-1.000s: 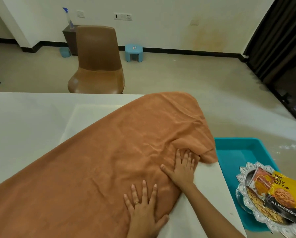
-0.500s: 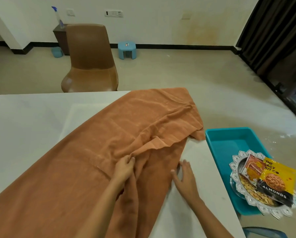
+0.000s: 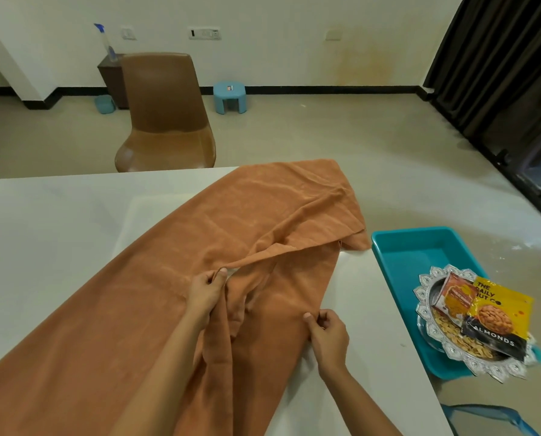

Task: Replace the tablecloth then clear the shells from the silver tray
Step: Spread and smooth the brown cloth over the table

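An orange tablecloth (image 3: 112, 309) lies diagonally across the white table (image 3: 43, 221), bunched and folded near the middle. My left hand (image 3: 207, 291) pinches a raised fold of the cloth. My right hand (image 3: 327, 336) grips the cloth's near right edge. Off the table's right side, a silver tray (image 3: 429, 328) with scalloped rim rests on a teal bin (image 3: 420, 253). Shells (image 3: 451, 333) lie in the tray, partly covered by a yellow almond packet (image 3: 498, 316) and a smaller orange packet (image 3: 454, 294).
A brown chair (image 3: 165, 114) stands behind the table's far edge. A small blue stool (image 3: 230, 97) and a dark cabinet with a spray bottle (image 3: 105, 39) sit by the wall. Dark curtains (image 3: 498, 64) hang at the right. A blue object (image 3: 495, 416) shows at the lower right.
Both hands went from pressing flat on the cloth to grasping it. The left hand lifted a fold toward the middle, and the right hand closed on the near edge.
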Available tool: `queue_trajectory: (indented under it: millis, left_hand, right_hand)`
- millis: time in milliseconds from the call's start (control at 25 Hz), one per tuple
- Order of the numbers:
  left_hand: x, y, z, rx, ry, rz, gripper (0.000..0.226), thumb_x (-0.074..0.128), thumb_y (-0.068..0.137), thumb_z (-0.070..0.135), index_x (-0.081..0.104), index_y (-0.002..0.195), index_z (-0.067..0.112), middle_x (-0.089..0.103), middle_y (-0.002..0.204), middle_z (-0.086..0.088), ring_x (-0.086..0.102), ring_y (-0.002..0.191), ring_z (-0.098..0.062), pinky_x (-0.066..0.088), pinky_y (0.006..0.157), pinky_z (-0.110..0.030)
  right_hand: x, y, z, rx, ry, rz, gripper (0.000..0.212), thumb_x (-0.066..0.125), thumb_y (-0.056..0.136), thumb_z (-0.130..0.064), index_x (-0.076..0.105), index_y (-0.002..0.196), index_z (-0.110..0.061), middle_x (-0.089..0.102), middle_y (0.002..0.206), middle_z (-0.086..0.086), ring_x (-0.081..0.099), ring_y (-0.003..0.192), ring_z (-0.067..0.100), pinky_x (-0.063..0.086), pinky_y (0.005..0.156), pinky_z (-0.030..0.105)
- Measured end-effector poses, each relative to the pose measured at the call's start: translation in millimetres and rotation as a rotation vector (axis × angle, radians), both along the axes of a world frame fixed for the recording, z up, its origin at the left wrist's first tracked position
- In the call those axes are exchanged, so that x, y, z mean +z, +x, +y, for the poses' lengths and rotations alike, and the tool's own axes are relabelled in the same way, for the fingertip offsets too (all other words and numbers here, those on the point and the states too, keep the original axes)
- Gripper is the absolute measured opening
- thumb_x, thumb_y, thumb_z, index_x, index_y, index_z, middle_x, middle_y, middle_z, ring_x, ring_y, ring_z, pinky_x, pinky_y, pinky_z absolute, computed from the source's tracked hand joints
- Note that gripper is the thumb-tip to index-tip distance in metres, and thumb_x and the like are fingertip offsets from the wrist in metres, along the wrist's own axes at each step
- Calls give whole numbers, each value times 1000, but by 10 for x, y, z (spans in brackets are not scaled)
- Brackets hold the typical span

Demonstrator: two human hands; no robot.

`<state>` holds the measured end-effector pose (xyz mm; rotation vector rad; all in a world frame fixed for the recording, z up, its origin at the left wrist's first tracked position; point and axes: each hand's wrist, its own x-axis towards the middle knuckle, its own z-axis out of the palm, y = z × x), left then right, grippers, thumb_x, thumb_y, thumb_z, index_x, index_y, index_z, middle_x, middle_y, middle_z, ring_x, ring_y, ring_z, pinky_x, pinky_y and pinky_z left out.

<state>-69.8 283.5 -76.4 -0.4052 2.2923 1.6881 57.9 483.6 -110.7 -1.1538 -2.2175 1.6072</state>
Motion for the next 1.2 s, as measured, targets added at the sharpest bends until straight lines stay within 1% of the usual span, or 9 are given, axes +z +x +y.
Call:
queue_trajectory:
  millis: [160,400,560,760,880,960,1040,1080,1200]
  left_hand:
    - [290,-52,-89,61,-191,154,41,53,95,31,49,61,8,41,54,-1,38,51,-14,29,50,-29]
    - [465,-244,-640,212,-210,179,36,47,96,35,56,70,12,55,69,-4,52,68,-22,40,61,-31]
    - [529,-228,-967,376,-250,94,40,45,97,39,61,85,4,55,72,-6,53,79,-27,42,63,-30]
    - [472,-116,-964,379,38,-158,46,45,96,43,55,126,10,57,114,-6,56,99,-25,47,83,-35]
    - [467,2,-790,256,278,-253,38,44,99,36,54,124,9,60,98,-4,57,83,-17,48,69,-30]
    - [453,95,-643,122,427,-284,38,43,100,27,52,127,3,61,94,-4,59,81,-17,51,73,-32]
    - [493,198,-467,77,460,-305,31,44,100,27,61,111,3,66,90,-8,64,78,-17,55,69,-31]
    - [517,245,-380,55,458,-303,28,45,100,27,63,99,6,68,83,-8,66,71,-15,56,63,-27]
    - [599,411,-110,-89,542,-303,30,44,100,25,65,91,6,67,73,-7,64,61,-12,55,58,-23]
  right_hand:
    - [188,109,12,-47,25,102,14,64,88,-20,56,79,-15,62,73,2,58,69,17,46,64,24]
    - [85,120,209,-221,-141,-64,4,51,94,-13,53,95,-9,61,97,11,57,84,25,48,77,34]
    - [43,134,392,-258,-133,-111,20,48,95,-11,53,114,-5,58,109,14,53,91,27,47,84,37]
    - [175,42,287,-87,-143,-113,38,66,88,-31,45,111,-10,54,110,12,54,97,30,47,89,42]
    - [251,-82,286,-57,355,-231,62,75,79,-17,39,128,-6,46,131,21,47,114,40,43,93,49]
    - [339,-165,182,20,614,-132,56,72,80,-29,46,127,-11,50,128,16,48,113,33,43,92,47]
    - [477,-267,-48,285,345,-13,53,60,75,-66,60,106,-23,64,103,1,60,94,16,52,83,37]
    - [578,-320,-213,380,27,10,65,57,66,-79,64,98,-22,67,95,-1,64,87,12,54,80,33]
    - [704,-481,-583,441,-627,-8,54,67,75,-61,65,100,-14,72,96,5,70,87,17,57,80,34]
